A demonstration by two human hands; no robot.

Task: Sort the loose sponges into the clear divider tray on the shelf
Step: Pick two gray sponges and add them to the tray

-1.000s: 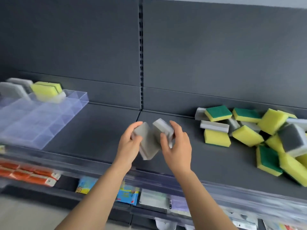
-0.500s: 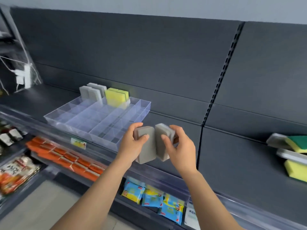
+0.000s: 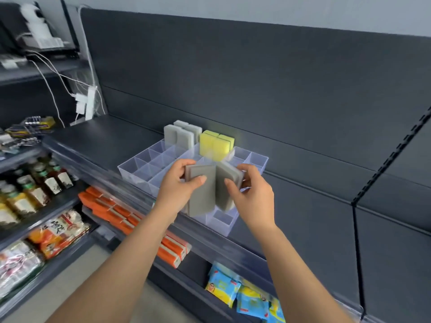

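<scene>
I log tray (image 3: pixel 140 165) as clear glossy plastic | grey sponges (image 3: pixel 201 192) matt foam | shelf (image 3: pixel 105 141) dark, matt, smooth, looks painted metal.

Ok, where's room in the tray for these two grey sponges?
Empty cells in front of the standing grey sponges, along the left tray rim, and right of the yellow sponges. The back-left corner is crowded. Left hand and right hand cover the middle.

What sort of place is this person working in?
Probably a small shop, or a mock-up of one: long dark shelves, rows of labelled bottles on the left, and orange packs and blue packets displayed below.
</scene>
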